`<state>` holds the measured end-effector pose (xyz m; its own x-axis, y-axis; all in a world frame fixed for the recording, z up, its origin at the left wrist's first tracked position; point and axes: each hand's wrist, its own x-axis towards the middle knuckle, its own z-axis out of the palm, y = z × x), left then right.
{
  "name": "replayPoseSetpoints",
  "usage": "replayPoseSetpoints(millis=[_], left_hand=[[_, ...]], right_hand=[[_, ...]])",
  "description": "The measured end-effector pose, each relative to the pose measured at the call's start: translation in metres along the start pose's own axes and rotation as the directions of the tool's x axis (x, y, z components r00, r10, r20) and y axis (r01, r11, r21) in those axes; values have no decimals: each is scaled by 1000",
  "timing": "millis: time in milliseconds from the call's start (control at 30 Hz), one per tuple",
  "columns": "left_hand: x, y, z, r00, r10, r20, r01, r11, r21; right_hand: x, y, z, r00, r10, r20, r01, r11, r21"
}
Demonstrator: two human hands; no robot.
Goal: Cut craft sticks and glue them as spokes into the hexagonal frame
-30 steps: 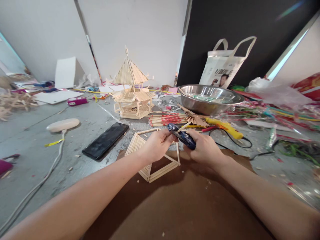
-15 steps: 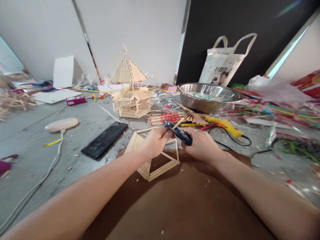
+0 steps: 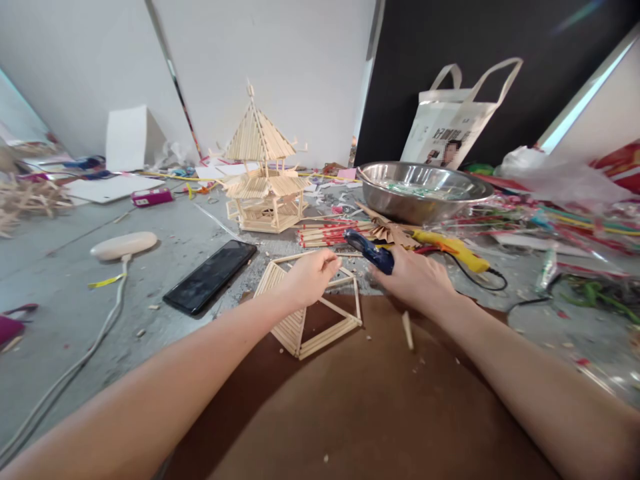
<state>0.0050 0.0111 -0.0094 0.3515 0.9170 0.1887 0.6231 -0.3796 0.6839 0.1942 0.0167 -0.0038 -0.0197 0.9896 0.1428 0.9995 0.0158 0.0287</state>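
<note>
My right hand (image 3: 417,280) is closed round a dark blue cutter (image 3: 371,250), its tip pointing up and left. My left hand (image 3: 310,275) is pinched shut over a thin wooden stick, too small to see clearly, just above a flat hexagonal frame of sticks (image 3: 315,312). That frame lies half on the grey table and half on a brown cardboard sheet (image 3: 380,393). A short cut stick piece (image 3: 408,330) lies on the cardboard below my right wrist.
A stick pagoda model (image 3: 263,173) stands behind the frame. A black phone (image 3: 211,276) lies to the left, a white oval device (image 3: 123,245) with cable beyond. Red-banded sticks (image 3: 327,235), a yellow glue gun (image 3: 450,248), a steel bowl (image 3: 423,190) and a white bag (image 3: 453,127) sit right.
My hands have drawn apart: the cutter has left the stick and moved right and up. A short cut piece now lies on the cardboard. My left hand sank toward the frame.
</note>
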Motion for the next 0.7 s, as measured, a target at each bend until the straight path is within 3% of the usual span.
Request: replayPoseSetpoints(millis=[167, 267, 367, 467, 567, 700], left_hand=[[1, -4, -9, 983, -96, 158, 107, 993, -59], [2, -6, -14, 975, -112, 191, 108, 994, 32], [6, -13, -19, 991, -119, 63, 96, 951, 295], [9, -28, -23, 987, -147, -60, 158, 860, 486], [12, -44, -27, 977, -162, -138, 212, 797, 565], [16, -54, -36, 971, -113, -213, 218, 791, 571]], right_hand=[[9, 16, 14, 994, 14, -106, -16, 1000, -15], [12, 21, 21, 990, -13, -141, 3, 998, -67], [14, 24, 27, 994, -16, -108, 0, 989, -149], [17, 27, 32, 992, -63, -111, 43, 983, -180], [19, 28, 35, 990, -92, -110, 71, 982, -175], [19, 27, 35, 992, -96, -87, 80, 982, -171]])
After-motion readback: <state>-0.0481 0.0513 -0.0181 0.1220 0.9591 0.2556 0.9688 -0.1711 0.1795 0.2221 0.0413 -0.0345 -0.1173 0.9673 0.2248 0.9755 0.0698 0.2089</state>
